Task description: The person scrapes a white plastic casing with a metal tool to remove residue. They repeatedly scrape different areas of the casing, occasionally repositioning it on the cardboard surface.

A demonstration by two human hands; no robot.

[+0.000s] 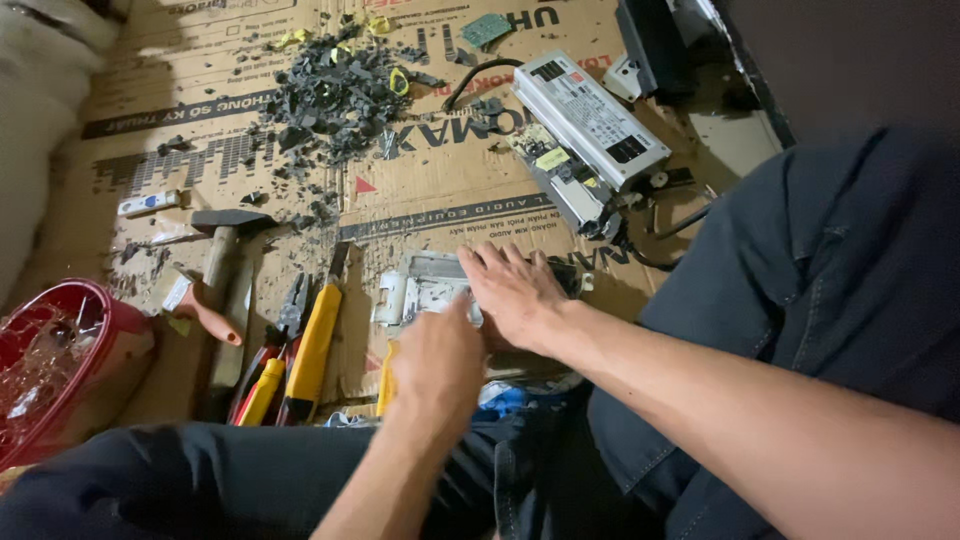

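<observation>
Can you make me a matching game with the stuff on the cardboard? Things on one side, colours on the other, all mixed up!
Things:
1. bowl at the left edge
2. long metal box near the top
3. pile of broken bits
4. chisel handle beside the pliers

Colours:
A. yellow
B. dark grey
C. red
D. silver-white

Pairs: 1-C, 2-D, 3-B, 4-A
</observation>
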